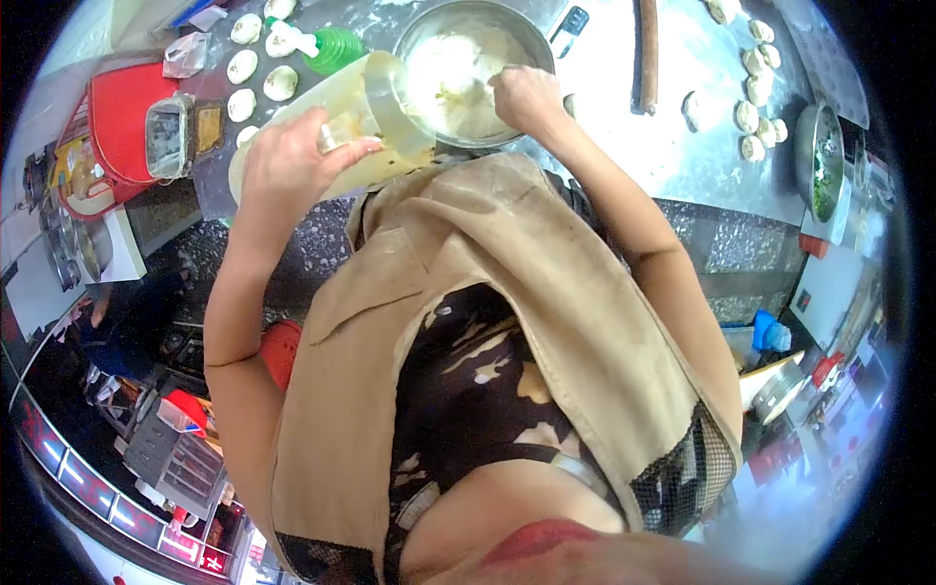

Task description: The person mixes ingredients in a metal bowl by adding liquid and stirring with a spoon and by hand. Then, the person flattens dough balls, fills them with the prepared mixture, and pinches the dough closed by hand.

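My left hand (283,166) is closed around the handle of a translucent yellowish plastic pitcher (341,97). The pitcher lies tilted, its wide mouth at the left rim of a metal bowl (475,143). White flour, or a floury mixture, (453,83) fills the bottom of the bowl. Over the bowl's right side is my right hand (526,97), its fingers curled in and pointing down toward the flour. Whether those fingers hold anything is hidden from me.
Filled dough buns (242,66) sit left of a green bottle (334,49); more buns (759,90) lie at the right. A rolling pin (647,54) and a small device (569,27) lie beyond the bowl. A bowl of chopped greens (827,171) stands far right, a clear container (170,141) left.
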{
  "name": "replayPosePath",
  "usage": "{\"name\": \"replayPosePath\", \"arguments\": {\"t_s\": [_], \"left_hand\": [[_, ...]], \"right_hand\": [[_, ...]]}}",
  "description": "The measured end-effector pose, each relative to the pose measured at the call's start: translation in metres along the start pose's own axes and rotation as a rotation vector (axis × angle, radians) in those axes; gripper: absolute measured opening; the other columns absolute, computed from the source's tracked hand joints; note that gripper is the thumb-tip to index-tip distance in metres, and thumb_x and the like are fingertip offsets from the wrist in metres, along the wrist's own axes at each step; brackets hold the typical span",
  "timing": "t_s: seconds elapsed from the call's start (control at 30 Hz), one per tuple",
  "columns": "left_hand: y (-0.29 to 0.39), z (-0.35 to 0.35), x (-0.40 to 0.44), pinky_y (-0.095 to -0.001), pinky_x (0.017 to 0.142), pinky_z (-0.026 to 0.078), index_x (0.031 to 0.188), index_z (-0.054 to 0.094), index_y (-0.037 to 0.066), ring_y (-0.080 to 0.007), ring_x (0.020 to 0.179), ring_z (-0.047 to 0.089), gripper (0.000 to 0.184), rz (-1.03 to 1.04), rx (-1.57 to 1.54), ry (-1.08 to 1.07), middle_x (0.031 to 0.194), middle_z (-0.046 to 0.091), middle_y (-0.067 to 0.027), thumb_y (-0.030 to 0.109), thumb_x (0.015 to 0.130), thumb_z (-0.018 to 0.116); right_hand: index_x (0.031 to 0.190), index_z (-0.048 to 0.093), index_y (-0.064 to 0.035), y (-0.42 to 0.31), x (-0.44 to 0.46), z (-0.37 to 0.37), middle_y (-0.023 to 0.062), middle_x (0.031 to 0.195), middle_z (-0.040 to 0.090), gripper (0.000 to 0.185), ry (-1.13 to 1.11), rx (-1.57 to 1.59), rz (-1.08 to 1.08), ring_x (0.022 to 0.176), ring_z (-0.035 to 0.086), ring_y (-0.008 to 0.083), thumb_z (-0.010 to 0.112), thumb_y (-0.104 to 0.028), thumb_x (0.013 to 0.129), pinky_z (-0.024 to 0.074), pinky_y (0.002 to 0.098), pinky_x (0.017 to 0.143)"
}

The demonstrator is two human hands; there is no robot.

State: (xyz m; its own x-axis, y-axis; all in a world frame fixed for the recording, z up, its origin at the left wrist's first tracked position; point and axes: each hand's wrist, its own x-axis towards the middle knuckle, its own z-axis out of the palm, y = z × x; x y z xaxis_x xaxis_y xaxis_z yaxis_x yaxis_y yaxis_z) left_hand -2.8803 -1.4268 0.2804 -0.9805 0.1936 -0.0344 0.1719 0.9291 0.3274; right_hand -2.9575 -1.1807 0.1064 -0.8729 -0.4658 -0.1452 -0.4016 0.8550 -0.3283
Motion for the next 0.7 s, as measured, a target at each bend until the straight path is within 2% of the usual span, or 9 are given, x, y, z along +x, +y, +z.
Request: {"name": "replayPosePath", "arguments": {"t_s": [0.13,0.23,0.3,0.37,0.43,0.5,0.53,0.63,0.7], "left_hand": [[-0.003,0.001,-0.001,-0.0355,0.048,0.044,0.075,0.057,-0.001,-0.0306,0.053,0.059,0.041,-0.041,0.003,-0.033,0.059,0.057,-0.0170,0.035,0.069,0.076],[-0.003,0.003,-0.001,-0.0355,0.048,0.044,0.078,0.059,-0.001,-0.0282,0.052,0.059,0.039,-0.101,-0.103,-0.041,0.059,0.058,-0.0170,0.033,0.069,0.076],[0.000,0.001,-0.001,-0.0351,0.048,0.045,0.080,0.060,-0.002,-0.0271,0.053,0.060,0.039,-0.119,-0.118,-0.045,0.060,0.059,-0.0169,0.032,0.069,0.076],[0.000,0.000,-0.002,-0.0348,0.049,0.045,0.082,0.061,-0.002,-0.0259,0.053,0.060,0.039,-0.146,-0.133,-0.048,0.061,0.059,-0.0167,0.032,0.070,0.076],[-0.001,-0.001,-0.002,-0.0335,0.049,0.045,0.083,0.061,-0.002,-0.0254,0.053,0.061,0.038,-0.138,-0.140,-0.072,0.062,0.061,-0.0161,0.031,0.070,0.076],[-0.003,0.001,-0.004,-0.0332,0.049,0.045,0.083,0.061,-0.002,-0.0253,0.052,0.061,0.039,-0.154,-0.144,-0.066,0.062,0.060,-0.0160,0.031,0.070,0.076],[-0.004,0.002,-0.005,-0.0330,0.048,0.045,0.083,0.061,-0.003,-0.0253,0.052,0.061,0.039,-0.170,-0.146,-0.059,0.061,0.060,-0.0160,0.031,0.070,0.076],[-0.005,0.003,-0.005,-0.0356,0.048,0.044,0.078,0.062,-0.001,-0.0295,0.050,0.057,0.043,-0.178,-0.245,0.005,0.058,0.059,-0.0146,0.040,0.070,0.073],[-0.008,0.004,-0.006,-0.0355,0.048,0.044,0.079,0.062,-0.001,-0.0293,0.050,0.057,0.043,-0.169,-0.249,0.013,0.058,0.059,-0.0149,0.039,0.071,0.074]], "right_hand": [[0.067,0.065,-0.0068,-0.011,-0.030,-0.006,0.0170,0.074,0.065,0.014,-0.079,0.110,-0.142,0.068,0.064,0.0318,0.053,-0.012,0.071,0.0508,0.0420,0.057],[0.067,0.064,-0.0075,-0.002,-0.012,0.013,0.0150,0.077,0.065,0.012,-0.083,-0.036,-0.078,0.068,0.064,0.0320,0.054,-0.012,0.070,0.0507,0.0419,0.057],[0.065,0.062,-0.0073,0.005,0.003,0.017,0.0129,0.074,0.063,0.011,0.019,-0.059,-0.117,0.065,0.063,0.0308,0.054,-0.012,0.070,0.0502,0.0412,0.055],[0.065,0.062,-0.0068,0.007,0.019,0.013,0.0118,0.072,0.061,0.012,0.352,-0.061,-0.160,0.065,0.063,0.0288,0.053,-0.012,0.071,0.0498,0.0395,0.053],[0.066,0.062,-0.0075,0.004,0.034,0.017,0.0116,0.073,0.061,0.012,0.420,-0.076,-0.188,0.068,0.064,0.0274,0.053,-0.011,0.072,0.0504,0.0381,0.054],[0.068,0.062,-0.0076,0.000,0.049,0.030,0.0119,0.076,0.062,0.011,0.378,-0.093,-0.136,0.070,0.064,0.0275,0.053,-0.012,0.073,0.0509,0.0383,0.057],[0.069,0.062,-0.0073,-0.011,0.045,0.026,0.0117,0.079,0.062,0.012,0.182,-0.050,-0.065,0.071,0.064,0.0286,0.052,-0.012,0.074,0.0512,0.0391,0.059],[0.074,0.064,-0.0076,-0.015,0.020,0.018,0.0128,0.079,0.064,0.013,-0.030,0.017,-0.272,0.072,0.064,0.0309,0.051,-0.008,0.073,0.0503,0.0419,0.060],[0.075,0.065,-0.0068,-0.001,0.002,-0.004,0.0139,0.078,0.064,0.013,-0.081,-0.045,-0.291,0.073,0.064,0.0308,0.052,-0.008,0.073,0.0504,0.0415,0.060]]}}
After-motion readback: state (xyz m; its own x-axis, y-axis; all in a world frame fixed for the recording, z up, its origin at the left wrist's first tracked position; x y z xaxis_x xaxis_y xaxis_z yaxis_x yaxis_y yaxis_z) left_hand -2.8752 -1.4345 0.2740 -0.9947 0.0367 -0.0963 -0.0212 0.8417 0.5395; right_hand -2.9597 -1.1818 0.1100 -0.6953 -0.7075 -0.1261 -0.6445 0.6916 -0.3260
